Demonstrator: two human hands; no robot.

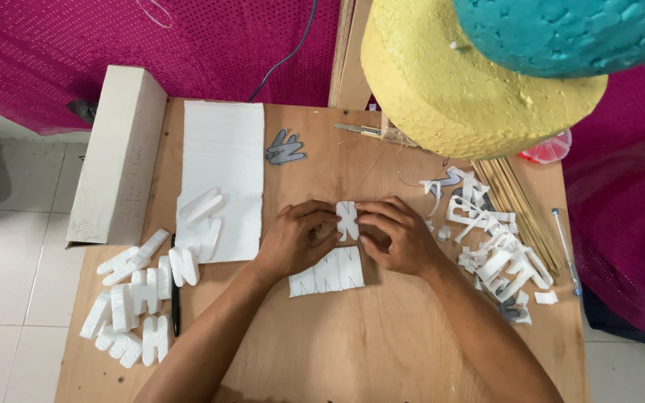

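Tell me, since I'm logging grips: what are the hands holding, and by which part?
Both hands, left and right, pinch one small white foam letter by its opposite side edges.

- A plywood bench (382, 351) is filling the middle of the view, evenly lit.
- Pale floor tiles (9, 246) are showing on the left and at the lower right corner.
- Magenta cloth (54, 52) is hanging behind the bench, and more of it is draping down on the right (628, 224).
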